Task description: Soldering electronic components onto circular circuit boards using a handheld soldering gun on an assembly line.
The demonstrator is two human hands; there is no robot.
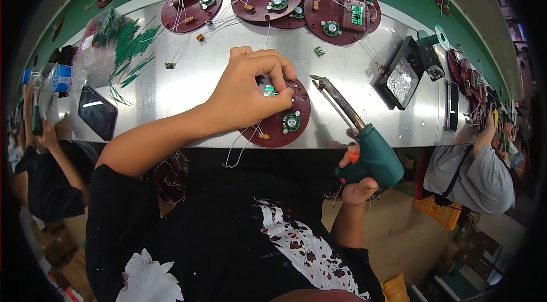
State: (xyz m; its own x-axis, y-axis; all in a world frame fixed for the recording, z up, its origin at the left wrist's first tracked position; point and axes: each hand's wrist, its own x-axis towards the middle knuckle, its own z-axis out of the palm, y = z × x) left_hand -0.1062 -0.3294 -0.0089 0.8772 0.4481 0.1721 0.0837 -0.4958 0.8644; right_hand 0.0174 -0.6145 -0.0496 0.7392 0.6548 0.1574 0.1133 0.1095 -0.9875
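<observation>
My left hand (250, 85) reaches over a dark red round plate (276, 131) at the table's near edge. Its thumb and fingers are pinched together above the plate's upper part; what lies between them is too small to make out. On this plate are a small round speaker (291, 122), a green circuit board (269, 91) partly covered by my hand, and thin white wires (232, 154) that hang over the edge. In my right hand (358, 185) is a green pistol-grip soldering gun (379, 159). Its dark tip points up and left, apart from the plate.
Several similar plates (268, 3) with boards, speakers and wires lie along the far side. Green wire pieces (134, 46), a phone (97, 111) and a bottle (60, 78) are at left. At right are a black box (403, 74) and a solder spool (434, 39). Co-workers sit on both sides.
</observation>
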